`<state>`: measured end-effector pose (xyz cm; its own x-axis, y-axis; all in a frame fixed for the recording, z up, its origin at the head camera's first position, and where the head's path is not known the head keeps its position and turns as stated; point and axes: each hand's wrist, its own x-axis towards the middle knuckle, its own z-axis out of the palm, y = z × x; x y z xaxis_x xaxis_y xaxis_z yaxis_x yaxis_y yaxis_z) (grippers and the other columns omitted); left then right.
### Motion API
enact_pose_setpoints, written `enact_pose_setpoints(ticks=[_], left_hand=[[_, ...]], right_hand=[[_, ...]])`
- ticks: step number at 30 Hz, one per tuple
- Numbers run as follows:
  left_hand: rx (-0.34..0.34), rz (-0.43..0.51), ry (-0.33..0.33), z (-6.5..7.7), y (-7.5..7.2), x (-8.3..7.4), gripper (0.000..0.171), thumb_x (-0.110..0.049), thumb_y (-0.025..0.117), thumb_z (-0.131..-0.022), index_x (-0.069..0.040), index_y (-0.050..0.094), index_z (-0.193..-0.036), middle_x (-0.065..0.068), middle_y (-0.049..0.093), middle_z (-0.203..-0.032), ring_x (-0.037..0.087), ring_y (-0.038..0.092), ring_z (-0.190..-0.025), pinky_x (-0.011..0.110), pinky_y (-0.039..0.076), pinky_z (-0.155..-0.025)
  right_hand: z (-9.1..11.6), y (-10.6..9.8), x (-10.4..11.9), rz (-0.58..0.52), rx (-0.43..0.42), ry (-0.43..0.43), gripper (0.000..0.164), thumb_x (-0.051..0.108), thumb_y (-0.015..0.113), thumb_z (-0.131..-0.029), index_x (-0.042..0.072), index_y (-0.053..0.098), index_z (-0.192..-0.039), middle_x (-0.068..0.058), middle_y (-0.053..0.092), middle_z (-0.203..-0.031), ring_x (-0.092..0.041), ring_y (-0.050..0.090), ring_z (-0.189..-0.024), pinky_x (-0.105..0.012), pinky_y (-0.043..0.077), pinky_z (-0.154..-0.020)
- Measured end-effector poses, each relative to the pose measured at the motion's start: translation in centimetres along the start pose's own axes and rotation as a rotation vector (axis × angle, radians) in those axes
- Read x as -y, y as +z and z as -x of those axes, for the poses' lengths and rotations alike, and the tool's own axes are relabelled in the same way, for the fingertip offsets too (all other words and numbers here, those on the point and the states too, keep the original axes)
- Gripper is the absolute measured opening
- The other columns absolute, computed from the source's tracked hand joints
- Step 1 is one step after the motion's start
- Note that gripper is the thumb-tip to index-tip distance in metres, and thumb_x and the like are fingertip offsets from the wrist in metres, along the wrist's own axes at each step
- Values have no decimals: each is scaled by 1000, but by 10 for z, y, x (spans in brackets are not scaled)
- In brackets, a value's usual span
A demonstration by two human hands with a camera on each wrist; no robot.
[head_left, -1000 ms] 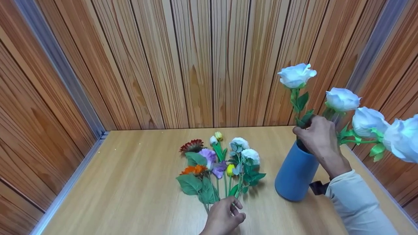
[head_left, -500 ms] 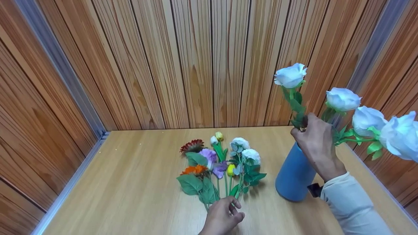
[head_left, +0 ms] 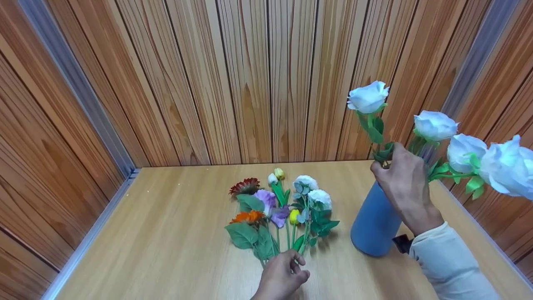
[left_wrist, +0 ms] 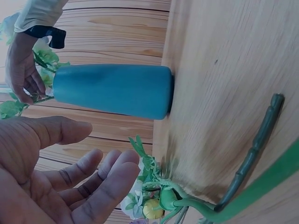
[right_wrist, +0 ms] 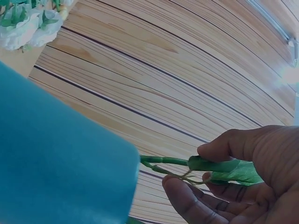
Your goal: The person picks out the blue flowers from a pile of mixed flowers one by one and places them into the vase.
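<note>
Above the mouth of a blue vase (head_left: 377,221), my right hand (head_left: 406,187) pinches the leafy stem of a white rose (head_left: 368,98). In the right wrist view its thumb and fingers close on a green leaf (right_wrist: 212,164) and stem just outside the vase rim. More white roses (head_left: 436,126) lean out of the vase to the right. My left hand (head_left: 281,275) is by the lower stems of the flowers on the table. The left wrist view shows its fingers (left_wrist: 105,189) loosely bent with nothing between them; a green stem (left_wrist: 254,149) lies beside it.
Several flowers lie spread on the wooden table (head_left: 166,233): a dark red one (head_left: 245,185), an orange one (head_left: 247,216), purple ones (head_left: 266,199), yellow tulips (head_left: 294,216) and white blooms (head_left: 320,198). Wood-panelled walls (head_left: 250,83) enclose the back and sides.
My right hand has shifted slightly left, and the white rose it pinches has tilted left. The roses on the right have drifted a little left too. My left hand has hardly moved.
</note>
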<state>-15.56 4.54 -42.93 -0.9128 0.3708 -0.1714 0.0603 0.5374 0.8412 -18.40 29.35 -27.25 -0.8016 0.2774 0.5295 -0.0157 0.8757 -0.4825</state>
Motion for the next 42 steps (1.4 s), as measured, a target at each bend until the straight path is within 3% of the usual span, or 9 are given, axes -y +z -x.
enact_pose_setpoints(ticks=[6, 9, 12, 16, 20, 33, 42], left_hand=[[-52, -23, 78, 4, -2, 1, 16, -18, 73, -71, -17, 58, -76, -6, 53, -60, 11, 47, -56, 28, 36, -52], [-42, -10, 58, 4, -4, 1, 15, -18, 73, -71, -17, 59, -77, -6, 54, -61, 11, 48, -55, 28, 36, -50], [-31, 6, 23, 3, -8, 1, 14, -17, 72, -73, -17, 59, -78, -4, 55, -62, 12, 49, -56, 29, 37, -49], [-43, -4, 23, 4, -11, 3, 14, -17, 72, -73, -17, 59, -77, -4, 56, -62, 13, 50, -55, 29, 38, -49], [-53, -27, 29, 4, -14, 5, 14, -18, 72, -72, -18, 59, -77, -5, 56, -61, 12, 49, -54, 29, 37, -50], [-91, -60, 28, 3, -19, 5, 15, -17, 73, -72, -16, 59, -79, -6, 55, -60, 12, 49, -53, 29, 37, -48], [-113, -62, 41, 4, -19, 6, 14, -18, 72, -73, -16, 60, -79, -7, 54, -61, 11, 48, -53, 28, 37, -49]], right_hand=[[4, -1, 4, 1, -70, -45, 31, 15, 61, -82, -7, 51, -101, -22, 59, -79, -35, 58, -64, -42, 49, -53], [8, -2, 7, 5, -102, -57, 31, 15, 62, -81, -6, 52, -100, -20, 57, -76, -33, 57, -62, -42, 48, -53], [12, -3, 11, -8, -101, -51, 34, 16, 61, -82, -6, 51, -106, -22, 58, -85, -36, 58, -71, -46, 49, -60], [17, -4, 18, -37, -85, -46, 37, 16, 61, -83, -3, 50, -112, -23, 58, -100, -38, 59, -83, -50, 49, -67], [22, 0, 23, -52, -77, -61, 34, 16, 61, -83, -2, 52, -110, -20, 58, -98, -35, 59, -82, -48, 50, -66], [50, 35, 28, -50, -44, -149, 26, 11, 64, -79, -1, 58, -102, -17, 62, -92, -28, 60, -75, -41, 51, -60], [64, 59, 27, -56, 43, -153, 30, 13, 66, -79, 0, 57, -104, -18, 63, -99, -29, 63, -78, -41, 52, -61]])
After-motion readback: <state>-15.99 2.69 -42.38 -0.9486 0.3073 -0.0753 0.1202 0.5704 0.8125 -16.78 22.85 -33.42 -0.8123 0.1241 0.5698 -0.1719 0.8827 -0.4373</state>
